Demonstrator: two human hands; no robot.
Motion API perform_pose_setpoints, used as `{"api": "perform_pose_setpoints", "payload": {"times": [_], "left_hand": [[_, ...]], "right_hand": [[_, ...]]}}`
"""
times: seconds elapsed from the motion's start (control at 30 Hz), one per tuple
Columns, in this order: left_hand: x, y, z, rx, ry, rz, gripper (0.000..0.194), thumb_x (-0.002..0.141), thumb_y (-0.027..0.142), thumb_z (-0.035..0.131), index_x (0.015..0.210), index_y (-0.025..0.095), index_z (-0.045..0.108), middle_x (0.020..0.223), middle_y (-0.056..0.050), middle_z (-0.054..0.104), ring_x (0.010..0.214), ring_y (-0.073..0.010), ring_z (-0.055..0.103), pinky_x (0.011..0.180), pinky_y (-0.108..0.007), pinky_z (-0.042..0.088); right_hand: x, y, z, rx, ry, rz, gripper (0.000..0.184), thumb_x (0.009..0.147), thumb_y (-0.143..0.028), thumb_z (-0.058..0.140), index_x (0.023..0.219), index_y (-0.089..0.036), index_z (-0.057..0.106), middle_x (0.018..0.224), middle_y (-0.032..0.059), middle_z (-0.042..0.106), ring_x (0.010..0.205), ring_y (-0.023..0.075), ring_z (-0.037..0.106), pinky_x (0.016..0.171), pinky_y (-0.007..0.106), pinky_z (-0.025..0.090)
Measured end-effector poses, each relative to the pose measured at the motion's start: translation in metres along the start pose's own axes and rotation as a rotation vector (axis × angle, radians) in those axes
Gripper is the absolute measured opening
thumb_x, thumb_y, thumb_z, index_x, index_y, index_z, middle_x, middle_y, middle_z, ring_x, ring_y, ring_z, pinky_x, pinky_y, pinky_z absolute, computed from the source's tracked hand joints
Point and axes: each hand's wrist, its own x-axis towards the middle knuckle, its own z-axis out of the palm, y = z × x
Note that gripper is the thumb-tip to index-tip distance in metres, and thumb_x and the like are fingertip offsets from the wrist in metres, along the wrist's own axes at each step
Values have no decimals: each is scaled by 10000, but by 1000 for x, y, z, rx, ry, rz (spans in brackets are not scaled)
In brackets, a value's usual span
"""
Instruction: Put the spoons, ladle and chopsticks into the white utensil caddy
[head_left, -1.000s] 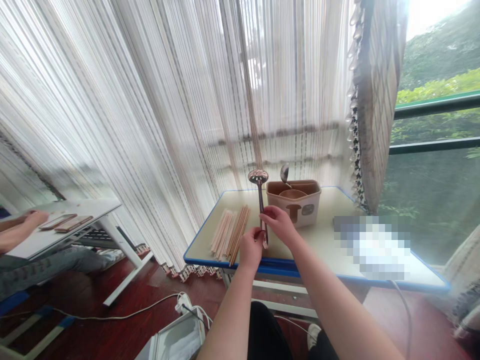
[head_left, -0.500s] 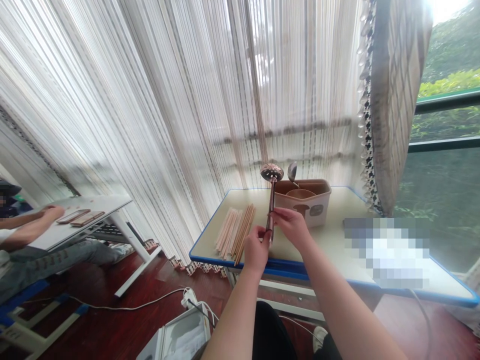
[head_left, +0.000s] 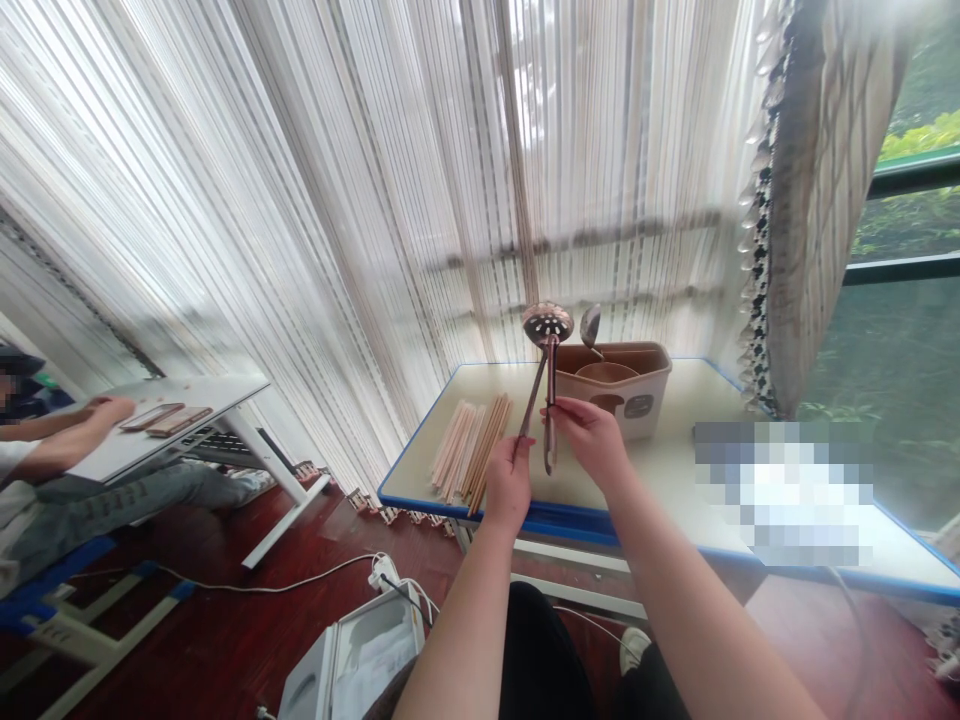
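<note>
Above the blue-edged table (head_left: 675, 480), my right hand (head_left: 592, 440) is closed on the upright handle of a metal slotted spoon (head_left: 547, 323). My left hand (head_left: 508, 475) pinches a second thin metal handle (head_left: 531, 395) that slants up to the same spoon head. I cannot tell whether this is a second utensil nested behind the first. Just behind stands a beige cutlery holder (head_left: 637, 395) with another metal spoon (head_left: 590, 325) sticking up from it. A bundle of wooden chopsticks (head_left: 472, 450) lies flat on the table to the left of my hands.
String curtains hang behind the table and a window is at the right. A blurred patch covers the table's right part. At the far left another person sits at a white table (head_left: 180, 410). A white box (head_left: 352, 670) and cables lie on the red-brown floor.
Both hands have lifted the spoon slightly. A second handle has swung away from the first, held by my left hand. The view has shifted a little to the left.
</note>
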Motion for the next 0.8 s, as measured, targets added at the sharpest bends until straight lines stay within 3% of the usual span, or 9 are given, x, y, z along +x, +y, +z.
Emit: {"api": "perform_pose_setpoints", "payload": {"times": [0.13, 0.47, 0.67, 0.8], "left_hand": [[0, -2, 0, 50, 82, -41, 327, 868, 389, 430, 905, 142, 641, 787, -72, 645, 748, -182, 585, 703, -289, 430], [7, -10, 8, 255, 76, -157, 265, 799, 196, 464, 971, 135, 657, 887, -113, 683, 828, -209, 620, 780, -319, 443], [3, -5, 11, 368, 100, -98, 256, 804, 237, 491, 965, 153, 671, 882, -132, 680, 839, -249, 624, 769, -357, 452], [1, -6, 12, 478, 123, -22, 302, 775, 155, 500, 1036, 132, 651, 966, -148, 661, 945, -265, 597, 854, -385, 432]], "right_hand": [[-1, 1, -3, -58, 61, -35, 267, 734, -341, 640, 929, -173, 707, 841, 65, 728, 799, 227, 683, 745, 332, 545], [-3, -1, -6, -141, 122, -47, 309, 747, -377, 611, 947, -165, 713, 828, 68, 729, 773, 222, 680, 723, 333, 542], [-3, -4, -7, -91, 120, -14, 327, 735, -387, 617, 947, -158, 715, 827, 69, 728, 787, 224, 677, 740, 341, 542], [-4, -6, -7, -80, 120, 8, 323, 728, -393, 621, 933, -164, 720, 828, 74, 728, 782, 230, 675, 730, 347, 542]]}}
